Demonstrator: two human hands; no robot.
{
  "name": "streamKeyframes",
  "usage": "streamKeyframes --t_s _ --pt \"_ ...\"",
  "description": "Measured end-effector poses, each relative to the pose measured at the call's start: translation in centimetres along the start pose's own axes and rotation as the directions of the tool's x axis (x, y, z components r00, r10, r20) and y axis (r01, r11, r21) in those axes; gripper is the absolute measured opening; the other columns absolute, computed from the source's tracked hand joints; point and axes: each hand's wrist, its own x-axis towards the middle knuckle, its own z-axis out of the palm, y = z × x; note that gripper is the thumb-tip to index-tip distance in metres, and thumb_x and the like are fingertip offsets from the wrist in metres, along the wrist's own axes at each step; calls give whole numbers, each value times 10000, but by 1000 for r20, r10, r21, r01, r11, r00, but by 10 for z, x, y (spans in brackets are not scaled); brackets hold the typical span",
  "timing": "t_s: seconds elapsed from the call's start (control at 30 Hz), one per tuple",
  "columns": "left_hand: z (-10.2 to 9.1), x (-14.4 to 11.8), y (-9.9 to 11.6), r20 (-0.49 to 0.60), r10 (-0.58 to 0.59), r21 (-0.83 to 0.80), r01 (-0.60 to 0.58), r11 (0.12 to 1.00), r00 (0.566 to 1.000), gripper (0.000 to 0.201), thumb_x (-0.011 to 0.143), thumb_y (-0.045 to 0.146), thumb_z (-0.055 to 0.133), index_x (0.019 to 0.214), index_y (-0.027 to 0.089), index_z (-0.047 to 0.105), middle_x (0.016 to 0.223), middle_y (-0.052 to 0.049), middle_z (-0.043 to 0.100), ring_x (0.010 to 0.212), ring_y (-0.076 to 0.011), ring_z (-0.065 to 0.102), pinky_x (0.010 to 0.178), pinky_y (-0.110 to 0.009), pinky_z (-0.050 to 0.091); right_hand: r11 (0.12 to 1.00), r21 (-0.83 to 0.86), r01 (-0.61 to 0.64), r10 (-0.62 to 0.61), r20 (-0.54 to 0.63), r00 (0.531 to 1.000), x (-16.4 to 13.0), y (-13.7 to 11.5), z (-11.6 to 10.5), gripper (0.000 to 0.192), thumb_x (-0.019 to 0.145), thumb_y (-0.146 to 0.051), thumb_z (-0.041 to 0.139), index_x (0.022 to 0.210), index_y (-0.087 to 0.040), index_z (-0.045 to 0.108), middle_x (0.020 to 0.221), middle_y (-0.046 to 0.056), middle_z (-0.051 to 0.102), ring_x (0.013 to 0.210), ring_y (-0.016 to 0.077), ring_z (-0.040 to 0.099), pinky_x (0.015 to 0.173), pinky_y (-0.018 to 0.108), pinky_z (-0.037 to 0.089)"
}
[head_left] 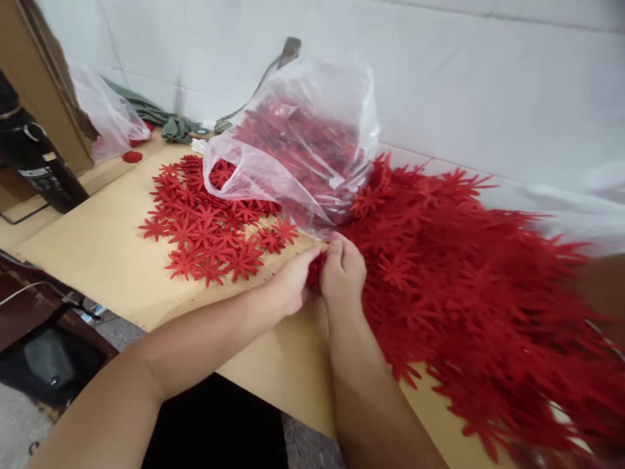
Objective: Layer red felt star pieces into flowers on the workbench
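My left hand (295, 279) and my right hand (344, 268) meet over the middle of the table, both with fingers closed. Between them a small bunched red flower piece (316, 268) shows, mostly covered by the fingers. Just beyond, a clear plastic bag (293, 172) lies with its mouth to the left, full of red flower pieces. Left of the hands, flat star-like red flower pieces (209, 225) with narrow petals are spread in a loose pile. To the right stands a big heap of red flower stems (439, 267), close beside my right hand.
Tan board covers the tabletop (92, 241). At the back left are a cardboard box (53, 85), another plastic bag (110, 117) and a green cloth (178, 129). A black cylinder (36, 153) stands at the left edge. White tiled wall (463, 85) closes the back.
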Motion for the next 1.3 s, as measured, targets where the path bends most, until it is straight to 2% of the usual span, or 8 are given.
streamKeyframes --t_s 0.13,0.3,0.5,0.73,0.87,1.03,1.17,1.3 --pt "-8 4 13 8 28 30 -28 999 1000 88 733 166 537 664 156 589 585 21 589 530 -70 524 551 -200 409 947 234 -220 220 28 975 1 -22 2 449 790 -485 350 860 -115 595 852 126 650 793 197 592 766 380 466" --pt "-14 8 21 8 72 104 -72 992 997 66 733 140 564 668 146 559 570 24 585 488 -65 512 496 -204 409 937 296 -184 202 -31 979 -3 -34 -25 407 816 -449 368 918 -124 589 935 116 642 855 172 596 783 349 471" --pt "-11 9 33 -30 134 142 -129 981 990 138 709 204 630 630 159 526 526 61 553 431 -45 477 454 -184 398 937 -348 27 -104 -204 973 -34 -31 -139 275 813 -360 439 867 -185 643 902 85 654 908 192 572 854 384 425" --pt "-4 14 32 12 107 326 -105 939 994 72 744 184 589 682 157 562 557 38 595 470 -64 532 463 -189 451 587 -773 -242 125 -209 970 -96 22 -255 479 785 -518 389 837 -143 683 728 96 608 773 220 536 795 424 386" --pt "-1 10 29 -1 113 385 -104 917 994 95 782 167 533 701 156 581 566 29 610 484 -66 544 469 -187 480 414 -894 -168 309 -36 950 -106 31 -259 503 720 -585 472 925 -178 685 847 123 576 844 255 477 747 417 369" --pt "4 4 31 27 98 486 -99 868 995 219 850 212 427 720 184 600 581 59 632 543 -50 542 512 -152 493 314 -942 -119 299 -21 954 -94 35 -247 462 662 -584 563 774 -155 691 783 118 557 873 274 455 739 431 354" --pt "7 0 32 43 57 551 -72 832 997 254 873 222 378 757 186 601 592 72 642 590 -46 550 559 -143 491 370 -918 -145 335 -14 942 -89 33 -258 415 646 -572 583 701 -176 692 797 112 566 903 284 450 766 453 347" --pt "6 1 26 -6 99 526 -81 846 995 151 841 193 443 788 166 582 585 48 632 548 -55 556 544 -167 492 571 -808 -143 199 -32 979 -81 5 -266 314 723 -466 536 772 -198 691 843 96 598 893 259 485 809 448 359"
